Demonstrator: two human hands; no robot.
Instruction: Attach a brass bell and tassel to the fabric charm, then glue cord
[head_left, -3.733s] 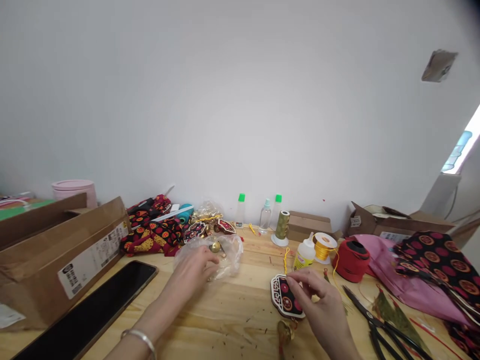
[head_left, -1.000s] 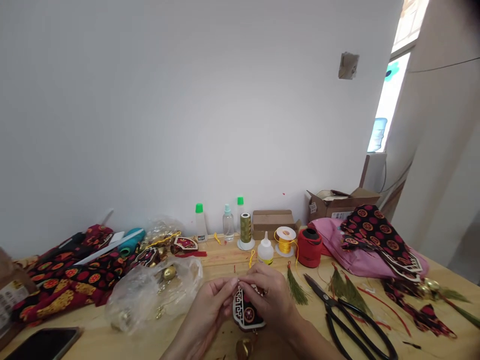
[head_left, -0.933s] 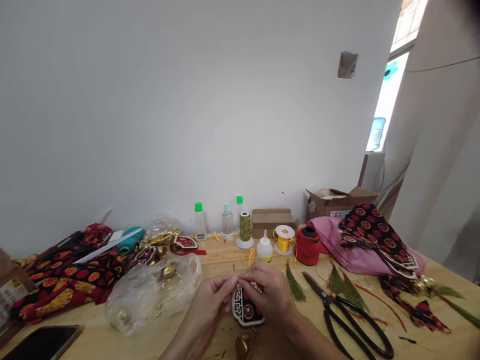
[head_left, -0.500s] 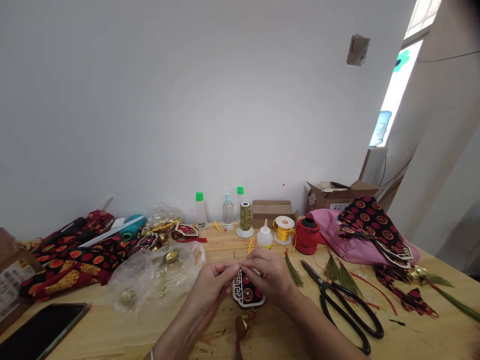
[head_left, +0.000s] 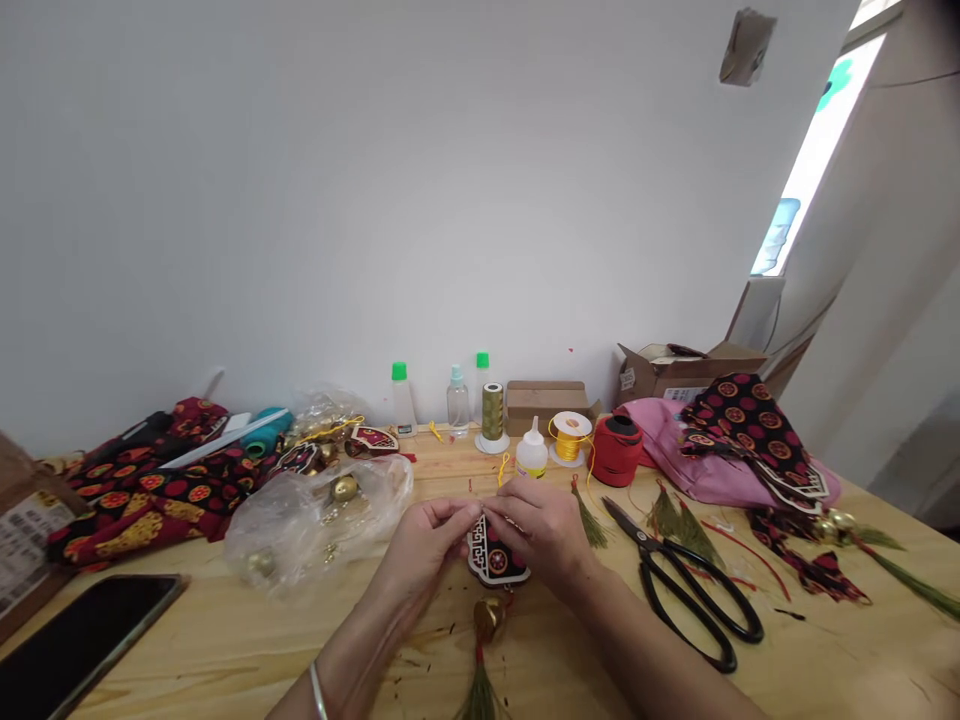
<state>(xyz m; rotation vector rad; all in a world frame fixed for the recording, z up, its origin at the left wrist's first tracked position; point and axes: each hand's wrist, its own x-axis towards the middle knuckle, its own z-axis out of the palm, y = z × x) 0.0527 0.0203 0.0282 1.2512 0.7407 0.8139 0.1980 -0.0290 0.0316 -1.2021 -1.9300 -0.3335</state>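
Observation:
Both my hands meet over a small black, red and white fabric ornament [head_left: 495, 560] on the wooden table [head_left: 225, 650]. My left hand [head_left: 427, 545] pinches at the ornament's top edge with thumb and forefinger. My right hand [head_left: 544, 530] grips the same top edge from the right, fingers curled. A gold bell [head_left: 487, 615] with a green tassel [head_left: 480, 690] hangs from the ornament's lower end towards me. What sits between the fingertips is too small to make out.
A clear plastic bag of gold bells [head_left: 315, 520] lies to the left, a phone [head_left: 82, 640] at the near left. Black scissors [head_left: 690, 590] lie on the right. A glue bottle [head_left: 532, 455], thread spools [head_left: 619, 450], small bottles [head_left: 457, 400], patterned fabric [head_left: 150, 490] and cardboard boxes [head_left: 679, 370] line the back.
My left hand left the plastic bag and joined my right hand at the ornament. The view has tilted down slightly, so the bell and tassel show.

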